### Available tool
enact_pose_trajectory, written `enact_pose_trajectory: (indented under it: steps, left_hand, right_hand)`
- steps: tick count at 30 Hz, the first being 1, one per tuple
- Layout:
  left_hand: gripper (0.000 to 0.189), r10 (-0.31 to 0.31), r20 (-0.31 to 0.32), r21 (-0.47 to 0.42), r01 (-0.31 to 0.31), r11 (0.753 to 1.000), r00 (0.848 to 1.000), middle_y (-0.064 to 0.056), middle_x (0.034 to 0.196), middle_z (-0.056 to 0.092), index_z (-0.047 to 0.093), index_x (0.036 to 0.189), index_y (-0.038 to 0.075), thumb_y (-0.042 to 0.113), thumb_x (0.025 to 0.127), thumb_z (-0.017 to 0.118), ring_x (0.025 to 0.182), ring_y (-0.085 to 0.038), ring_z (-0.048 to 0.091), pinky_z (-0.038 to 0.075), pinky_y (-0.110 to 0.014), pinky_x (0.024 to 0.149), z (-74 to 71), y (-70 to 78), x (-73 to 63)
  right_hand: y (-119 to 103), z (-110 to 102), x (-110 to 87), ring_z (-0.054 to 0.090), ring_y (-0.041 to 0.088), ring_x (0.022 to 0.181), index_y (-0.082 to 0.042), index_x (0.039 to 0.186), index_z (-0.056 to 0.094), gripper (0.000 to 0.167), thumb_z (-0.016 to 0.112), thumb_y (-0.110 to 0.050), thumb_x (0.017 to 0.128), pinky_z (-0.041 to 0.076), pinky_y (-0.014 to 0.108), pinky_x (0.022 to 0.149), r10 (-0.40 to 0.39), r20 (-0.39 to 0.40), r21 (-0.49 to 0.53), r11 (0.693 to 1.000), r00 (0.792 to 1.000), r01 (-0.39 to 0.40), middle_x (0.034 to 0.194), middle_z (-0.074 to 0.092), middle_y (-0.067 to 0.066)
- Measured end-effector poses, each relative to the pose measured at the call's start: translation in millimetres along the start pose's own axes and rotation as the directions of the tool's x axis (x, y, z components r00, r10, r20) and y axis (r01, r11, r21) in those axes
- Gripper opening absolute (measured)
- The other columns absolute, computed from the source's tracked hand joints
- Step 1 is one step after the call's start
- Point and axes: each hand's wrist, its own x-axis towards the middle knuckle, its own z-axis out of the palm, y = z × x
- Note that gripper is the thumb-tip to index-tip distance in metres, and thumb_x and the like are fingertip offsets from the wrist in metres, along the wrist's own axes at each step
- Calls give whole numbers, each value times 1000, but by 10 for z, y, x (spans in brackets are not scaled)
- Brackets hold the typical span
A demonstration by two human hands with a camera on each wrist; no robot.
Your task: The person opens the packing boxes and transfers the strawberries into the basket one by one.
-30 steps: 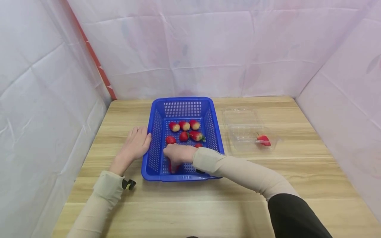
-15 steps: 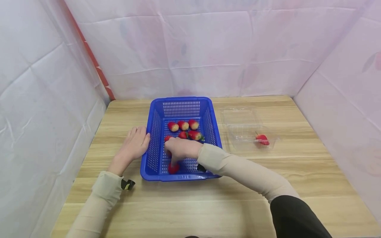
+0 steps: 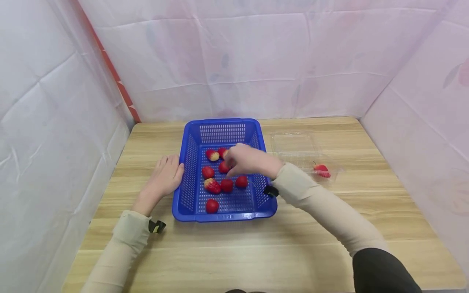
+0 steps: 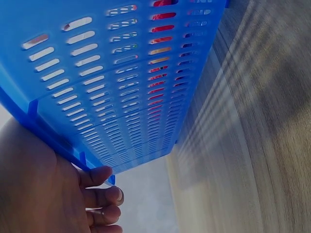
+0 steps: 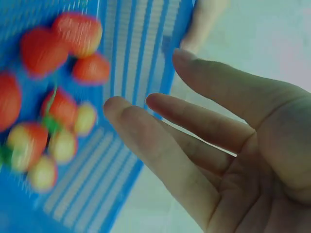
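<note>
My left hand (image 3: 166,175) is at the left rim of a blue plastic basket (image 3: 224,217), thumb over the rim. In the left wrist view its fingers (image 4: 103,196) curl beneath that rim. My right hand (image 3: 249,158) hovers over the basket's far right part, holding nothing; in the right wrist view its thumb and fingers stand apart. Several strawberries lie on the basket floor: one near the front (image 3: 212,206), a pale-topped strawberry (image 3: 212,186), a red strawberry (image 3: 226,185) beside it, and others at the back. My right hand hides some of the back ones.
A clear plastic clamshell box (image 3: 293,142) lies opened right of the basket, with one strawberry (image 3: 322,170) in it. My right forearm partly covers its near side. Fabric walls (image 3: 256,61) enclose the wooden table (image 3: 234,260) at the back and sides.
My right hand has let go of the strawberry near the basket's front and moved back and to the right. Strawberries in the middle came into view. The left hand has stayed put.
</note>
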Motion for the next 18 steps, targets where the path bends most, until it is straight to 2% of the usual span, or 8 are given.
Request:
enact_pose_trajectory:
  steps: [3,7,12,14,18]
  left_hand:
    - [36,-1,1,-6,1,1000,1000,-15,103,49,45,116,1,30,106,27,99,-33,39,31,-48,88,-7,-6,-2]
    - [35,-5,-3,-5,5,1000,1000,-14,102,49,45,115,1,30,106,27,98,-33,39,31,-48,87,-11,-20,-4]
    - [37,-3,-1,2,3,1000,1000,-15,104,49,45,117,0,30,106,26,98,-33,40,31,-48,87,-16,-31,-7]
    - [36,-3,1,3,3,1000,1000,-15,103,49,45,117,1,30,106,26,98,-33,39,31,-48,87,-18,-29,-10]
    - [35,-5,7,0,5,1000,1000,-14,101,48,45,116,1,29,106,27,96,-32,39,31,-47,86,-8,-17,-27]
  right_hand:
    - [241,-97,-135,63,17,74,-4,85,74,14,82,-15,80,53,34,72,-3,-99,-12,1000,995,2,81,70,5]
    - [543,-190,-333,61,20,69,0,82,72,11,80,-8,80,52,38,68,54,-190,21,998,980,-51,76,68,8]
    - [912,-283,-607,63,26,72,5,85,71,11,75,-4,82,52,44,71,154,-290,54,988,945,-145,77,68,12]
    - [1067,-309,-723,65,30,75,7,88,71,13,74,-5,83,52,47,74,209,-315,52,978,926,-203,79,69,16]
    - [1379,-302,-951,66,38,81,13,92,69,19,71,-3,81,51,52,77,361,-278,97,933,890,-348,88,69,26]
